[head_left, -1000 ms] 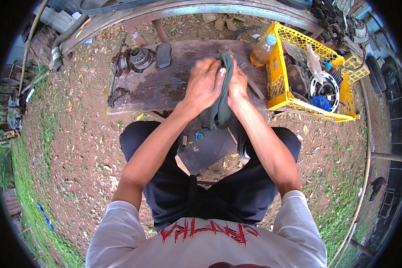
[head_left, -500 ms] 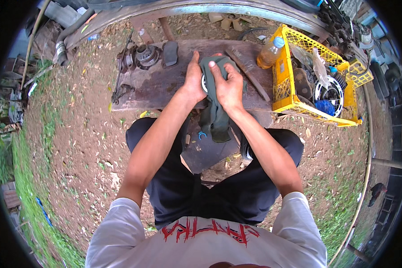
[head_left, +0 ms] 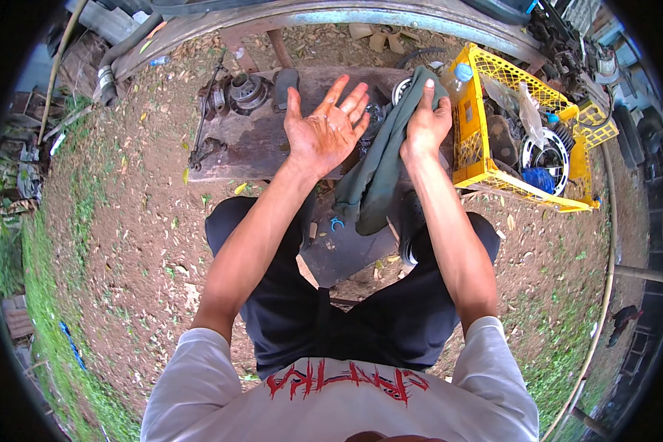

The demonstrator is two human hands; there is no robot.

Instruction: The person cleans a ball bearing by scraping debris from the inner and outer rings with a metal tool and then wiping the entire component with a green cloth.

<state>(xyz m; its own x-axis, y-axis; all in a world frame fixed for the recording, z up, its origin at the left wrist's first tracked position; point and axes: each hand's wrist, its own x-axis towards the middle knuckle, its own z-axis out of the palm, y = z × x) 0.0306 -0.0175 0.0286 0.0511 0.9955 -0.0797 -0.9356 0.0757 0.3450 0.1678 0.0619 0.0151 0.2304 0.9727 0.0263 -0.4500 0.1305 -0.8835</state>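
Daylight falls on an open-air yard of bare brown earth (head_left: 136, 199) strewn with dry leaves, where a low, worn wooden bench (head_left: 250, 144) stands before a long, pale-blue-edged beam (head_left: 390, 16). Green grass (head_left: 48, 295) borders the left; a slender pole (head_left: 612, 236) runs along the right.

A white short-sleeved cotton-like T-shirt (head_left: 309, 420) fills the bottom centre of the frame, jagged red lettering with dark edging (head_left: 346, 377) across its chest. Its loose left sleeve (head_left: 199, 365), lower left, and right sleeve (head_left: 488, 361), lower right, have plain hems. Black fabric trousers (head_left: 398, 335) occupy the centre. The left hand (head_left: 323, 138) and right hand (head_left: 424, 131) are bare.
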